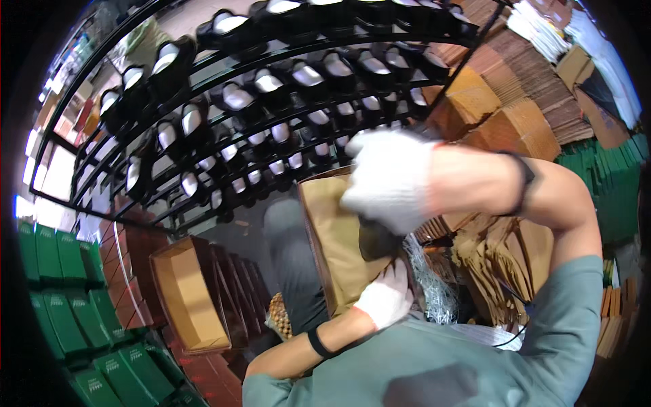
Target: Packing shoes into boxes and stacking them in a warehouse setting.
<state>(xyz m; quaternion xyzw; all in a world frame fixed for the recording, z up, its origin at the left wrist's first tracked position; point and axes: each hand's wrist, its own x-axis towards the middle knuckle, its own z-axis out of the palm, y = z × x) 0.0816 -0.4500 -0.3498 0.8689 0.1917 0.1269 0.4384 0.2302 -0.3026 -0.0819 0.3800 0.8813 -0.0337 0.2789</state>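
Note:
An open box (313,237) lined with tan paper (332,227) rests across my lap. A black shoe (377,241) lies at the paper's right side, partly covered by my hands. My left hand (388,297), in a white knit glove, has its fingers bent round the shoe's near end. Above the shoe's far end is my right hand (393,178), also in a white glove. Motion smears its fingers, and whether it touches the shoe is hidden.
Ahead stands a black metal rack (203,85) with rows of black shoes. An empty box (190,295) and stacked green boxes (51,254) are at left. Crumpled brown paper (488,258), clear plastic wrap (434,288) and flat cardboard stacks (508,125) lie on the right.

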